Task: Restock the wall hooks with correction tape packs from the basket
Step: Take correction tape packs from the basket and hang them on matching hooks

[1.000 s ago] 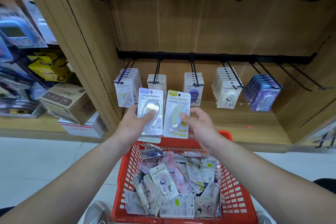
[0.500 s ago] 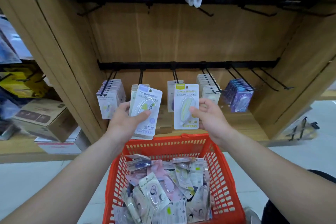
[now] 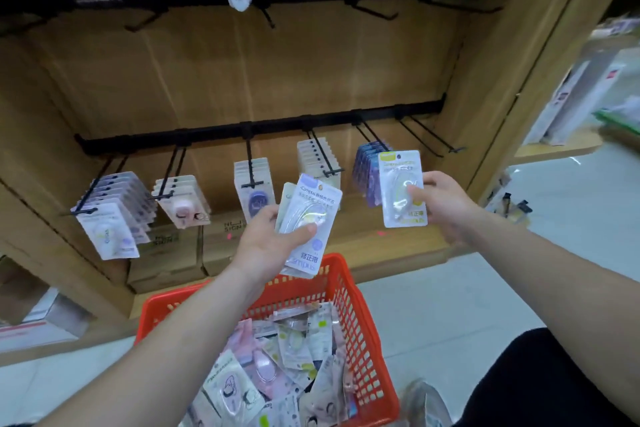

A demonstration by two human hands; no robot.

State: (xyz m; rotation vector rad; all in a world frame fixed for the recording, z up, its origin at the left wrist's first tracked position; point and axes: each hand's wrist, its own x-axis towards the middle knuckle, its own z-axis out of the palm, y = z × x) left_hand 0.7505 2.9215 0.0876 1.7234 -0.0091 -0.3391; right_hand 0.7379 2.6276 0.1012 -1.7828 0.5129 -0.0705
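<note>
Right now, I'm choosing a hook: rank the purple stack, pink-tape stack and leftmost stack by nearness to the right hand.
1. Purple stack, just left of the right hand.
2. Pink-tape stack, second from the left.
3. Leftmost stack, at the row's far left end.

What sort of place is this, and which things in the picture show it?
Most likely a stationery shop. A black hook rail on a display wall carries rows of hanging packs, a red basket below holds more, and the left hand grips a blue-topped pack, the right hand a yellow-topped pack.
</note>
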